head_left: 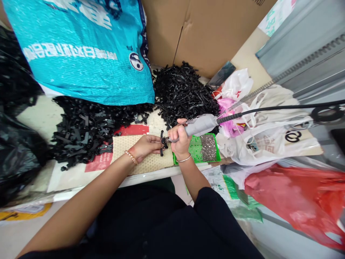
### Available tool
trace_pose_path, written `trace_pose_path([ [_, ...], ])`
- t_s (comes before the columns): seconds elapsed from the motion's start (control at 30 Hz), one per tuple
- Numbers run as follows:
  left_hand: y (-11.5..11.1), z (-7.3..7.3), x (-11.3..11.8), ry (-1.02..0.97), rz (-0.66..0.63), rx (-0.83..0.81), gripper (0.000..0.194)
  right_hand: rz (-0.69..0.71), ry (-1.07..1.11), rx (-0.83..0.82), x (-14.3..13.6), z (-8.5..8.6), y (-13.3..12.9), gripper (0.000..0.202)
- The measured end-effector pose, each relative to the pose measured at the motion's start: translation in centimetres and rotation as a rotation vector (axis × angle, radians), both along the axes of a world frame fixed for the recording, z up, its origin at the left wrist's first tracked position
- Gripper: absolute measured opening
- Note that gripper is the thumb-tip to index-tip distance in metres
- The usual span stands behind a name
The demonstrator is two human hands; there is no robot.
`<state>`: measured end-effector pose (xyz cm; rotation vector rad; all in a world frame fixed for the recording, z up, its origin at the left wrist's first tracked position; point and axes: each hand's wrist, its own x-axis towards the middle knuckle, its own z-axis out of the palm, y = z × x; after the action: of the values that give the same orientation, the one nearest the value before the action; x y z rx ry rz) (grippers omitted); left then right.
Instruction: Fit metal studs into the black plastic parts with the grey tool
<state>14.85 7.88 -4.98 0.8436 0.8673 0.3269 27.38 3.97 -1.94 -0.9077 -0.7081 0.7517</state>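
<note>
One slender, knob-ended black part (163,142)

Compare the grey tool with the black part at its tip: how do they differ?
The grey tool is thick and long; the black part is small and thin.
The grey tool has a black cable; the black part shows none.
The right hand wraps the grey tool; the left hand pinches the black part.
Shared: each is held.

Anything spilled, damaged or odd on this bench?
Nothing plainly damaged or spilled. Untidy: the blue bag overlaps the left pile of black parts, and metal pieces bunch rightward in the green tray. The held black part is too small to judge.
</note>
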Motion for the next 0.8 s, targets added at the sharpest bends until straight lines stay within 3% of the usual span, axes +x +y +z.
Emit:
trace_pose_path([
  [0.23,0.0,0.1,0.0,-0.002,0.001,0.004,0.047,0.010,-0.047,-0.037,-0.1,-0.2,0.0,0.041],
  [0.53,0.5,-0.9,0.1,0.002,-0.017,0.006,0.041,0.277,-0.164,-0.068,0.8,-1.8,0.1,0.032],
  [0.7,0.1,-0.4,0.7,0.018,-0.006,0.018,0.020,0.347,-0.104,-0.077,1.0,-1.2,0.3,0.015],
  [0.77,-0.3,0.1,1.0,0.026,-0.011,0.027,0.018,0.380,-0.040,-0.060,0.9,-0.8,0.3,0.017],
  [0.8,-0.4,0.1,1.2,0.051,0.011,0.037,0.017,0.334,-0.050,-0.095,0.9,-0.6,0.3,0.019],
])
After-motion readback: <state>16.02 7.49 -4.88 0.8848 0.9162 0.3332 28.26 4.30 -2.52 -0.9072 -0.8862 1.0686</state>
